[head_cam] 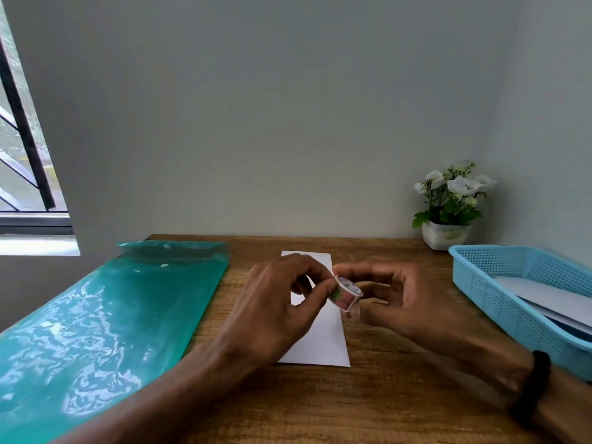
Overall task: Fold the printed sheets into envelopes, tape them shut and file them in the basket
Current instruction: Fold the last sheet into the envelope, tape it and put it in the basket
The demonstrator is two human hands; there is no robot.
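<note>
A folded white sheet (pixel 323 341) lies lengthwise on the wooden desk (pixel 368 395), in the middle. Above it both hands meet around a small roll of patterned tape (pixel 347 291). My right hand (pixel 407 299) holds the roll between thumb and fingers. My left hand (pixel 282 302) pinches at the roll's left edge with thumb and forefinger. A light blue plastic basket (pixel 499 293) stands at the right with white folded papers (pixel 554 299) inside.
A shiny teal plastic folder (pixel 105 318) covers the desk's left side. A small white pot of artificial white flowers (pixel 447 235) stands at the back right by the wall. A window is at the far left.
</note>
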